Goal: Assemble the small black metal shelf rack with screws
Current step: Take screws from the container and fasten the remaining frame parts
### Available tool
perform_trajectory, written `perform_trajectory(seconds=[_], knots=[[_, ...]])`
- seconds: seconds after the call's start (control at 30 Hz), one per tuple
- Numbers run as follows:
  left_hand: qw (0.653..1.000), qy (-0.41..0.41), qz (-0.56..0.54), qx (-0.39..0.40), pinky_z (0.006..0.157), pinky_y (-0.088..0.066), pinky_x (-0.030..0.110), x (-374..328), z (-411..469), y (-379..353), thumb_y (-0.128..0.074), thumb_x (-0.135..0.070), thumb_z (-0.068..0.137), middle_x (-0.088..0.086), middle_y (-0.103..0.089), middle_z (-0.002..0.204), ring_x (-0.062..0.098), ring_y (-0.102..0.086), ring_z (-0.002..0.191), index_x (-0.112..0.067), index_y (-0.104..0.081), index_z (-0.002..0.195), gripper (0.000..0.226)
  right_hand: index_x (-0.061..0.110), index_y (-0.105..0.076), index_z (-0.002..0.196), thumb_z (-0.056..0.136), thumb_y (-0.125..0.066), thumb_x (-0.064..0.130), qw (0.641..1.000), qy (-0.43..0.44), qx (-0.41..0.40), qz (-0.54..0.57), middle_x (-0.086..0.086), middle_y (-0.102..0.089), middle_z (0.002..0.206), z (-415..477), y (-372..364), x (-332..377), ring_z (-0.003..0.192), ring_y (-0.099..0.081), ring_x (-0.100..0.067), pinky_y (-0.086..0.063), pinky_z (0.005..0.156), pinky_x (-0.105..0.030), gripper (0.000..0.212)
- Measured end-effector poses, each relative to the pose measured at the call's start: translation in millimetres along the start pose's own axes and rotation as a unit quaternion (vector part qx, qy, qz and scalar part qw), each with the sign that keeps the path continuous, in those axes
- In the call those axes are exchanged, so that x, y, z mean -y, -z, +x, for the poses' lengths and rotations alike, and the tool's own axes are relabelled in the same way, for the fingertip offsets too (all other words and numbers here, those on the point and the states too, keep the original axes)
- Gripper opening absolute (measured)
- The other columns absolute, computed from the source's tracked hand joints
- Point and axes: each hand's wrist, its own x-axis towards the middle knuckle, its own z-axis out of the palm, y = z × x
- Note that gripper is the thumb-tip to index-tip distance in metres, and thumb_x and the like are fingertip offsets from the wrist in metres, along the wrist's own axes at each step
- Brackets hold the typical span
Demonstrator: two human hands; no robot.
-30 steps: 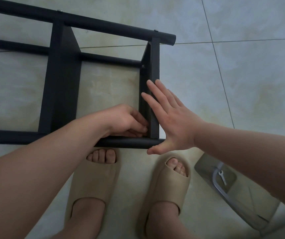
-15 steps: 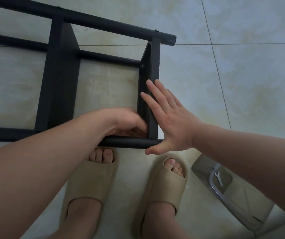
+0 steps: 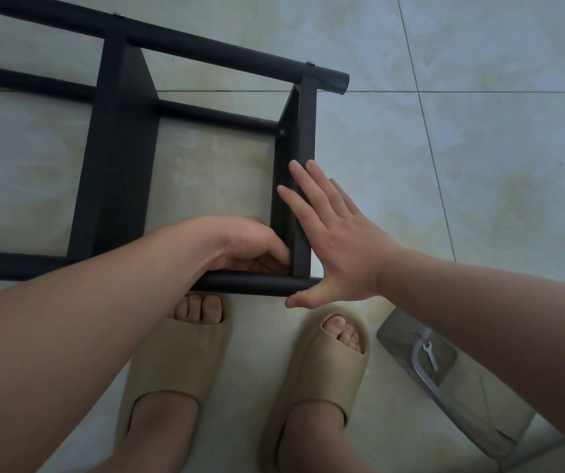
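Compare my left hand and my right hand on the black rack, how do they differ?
The left hand has curled fingers; the right hand is flat with straight fingers. The left hand sits inside the near corner of the rack, while the right hand presses the outer face of the end bracket. Whatever the left hand holds is hidden; the right hand holds nothing. Both are at the same end.

A home: glossy tiled floor (image 3: 479, 165), beige house slippers (image 3: 322, 377).
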Motion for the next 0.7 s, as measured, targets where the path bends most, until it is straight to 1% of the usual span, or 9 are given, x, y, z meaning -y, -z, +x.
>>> perform_trajectory(seconds=[0.1, 0.2, 0.23, 0.3, 0.37, 0.47, 0.6, 0.7], knots=[[1.0, 0.006, 0.003, 0.005, 0.081, -0.054, 0.032, 0.2, 1.0, 0.9, -0.059, -0.004, 0.089, 0.015, -0.074, 0.086, 0.024, -0.07, 0.077, -0.003, -0.075, 0.088, 0.016, 0.008, -0.004, 0.161, 0.066, -0.042, 0.096, 1.0, 0.0, -0.002, 0.0, -0.014, 0.015, 0.168, 0.1, -0.2, 0.0, 0.154, 0.021, -0.03, -0.007, 0.125, -0.056, 0.136], [1.0, 0.011, 0.012, 0.0, 0.092, -0.052, 0.038, 0.7, 2.6, 0.9, -0.061, -0.004, 0.089, 0.015, -0.075, 0.087, 0.027, -0.069, 0.084, -0.003, -0.075, 0.089, 0.014, 0.008, -0.004, 0.161, 0.065, -0.043, 0.096, 1.0, 0.0, -0.001, 0.002, -0.014, 0.015, 0.168, 0.2, -0.1, -0.2, 0.154, 0.021, -0.03, -0.007, 0.125, -0.056, 0.136], [1.0, 0.01, 0.012, -0.001, 0.093, -0.052, 0.038, 0.8, 3.2, 0.8, -0.062, -0.004, 0.089, 0.015, -0.075, 0.087, 0.028, -0.069, 0.084, -0.003, -0.075, 0.087, 0.014, 0.008, -0.004, 0.161, 0.065, -0.043, 0.096, 1.0, 0.0, -0.001, 0.002, -0.014, 0.015, 0.168, 0.3, 0.0, -0.3, 0.154, 0.021, -0.03, -0.006, 0.125, -0.056, 0.136], [1.0, 0.007, 0.01, 0.001, 0.09, -0.053, 0.037, 1.4, 3.8, 1.3, -0.063, -0.004, 0.088, 0.015, -0.075, 0.085, 0.027, -0.07, 0.081, -0.005, -0.076, 0.082, 0.015, 0.008, -0.003, 0.161, 0.065, -0.043, 0.096, 1.0, 0.0, -0.001, 0.003, -0.014, 0.015, 0.168, 0.4, 0.0, -0.4, 0.154, 0.022, -0.029, -0.006, 0.126, -0.055, 0.137], [1.0, 0.007, 0.008, 0.009, 0.084, -0.054, 0.034, 1.9, 3.6, 2.7, -0.063, -0.005, 0.088, 0.014, -0.076, 0.086, 0.024, -0.071, 0.078, -0.006, -0.078, 0.081, 0.017, 0.008, -0.004, 0.161, 0.065, -0.044, 0.096, 1.0, 0.0, -0.003, 0.004, -0.014, 0.015, 0.168, 0.5, -0.1, -0.3, 0.154, 0.022, -0.029, -0.005, 0.126, -0.055, 0.137], [1.0, 0.016, 0.001, 0.025, 0.076, -0.056, 0.028, 2.5, 3.0, 5.0, -0.059, -0.006, 0.09, 0.013, -0.076, 0.089, 0.021, -0.072, 0.075, -0.005, -0.077, 0.088, 0.018, 0.008, -0.004, 0.161, 0.065, -0.044, 0.096, 1.0, 0.001, -0.005, 0.004, -0.014, 0.015, 0.168, 0.6, -0.5, 0.1, 0.154, 0.021, -0.03, -0.005, 0.126, -0.055, 0.137], [0.999, 0.023, -0.011, 0.036, 0.068, -0.056, 0.025, 1.7, 3.1, 6.5, -0.058, -0.007, 0.09, 0.013, -0.076, 0.088, 0.02, -0.072, 0.073, -0.006, -0.078, 0.086, 0.02, 0.008, -0.004, 0.161, 0.065, -0.042, 0.097, 1.0, 0.002, -0.005, 0.004, -0.014, 0.015, 0.168, 0.5, -0.9, 0.0, 0.154, 0.021, -0.029, -0.006, 0.126, -0.055, 0.136], [0.999, 0.024, -0.01, 0.032, 0.066, -0.056, 0.025, 2.0, 2.8, 7.3, -0.059, -0.006, 0.09, 0.013, -0.075, 0.088, 0.02, -0.072, 0.072, -0.005, -0.077, 0.09, 0.018, 0.008, -0.004, 0.161, 0.065, -0.044, 0.096, 1.0, 0.002, -0.007, 0.005, -0.014, 0.015, 0.168, 0.5, -0.9, -0.5, 0.154, 0.022, -0.029, -0.006, 0.125, -0.056, 0.136]])
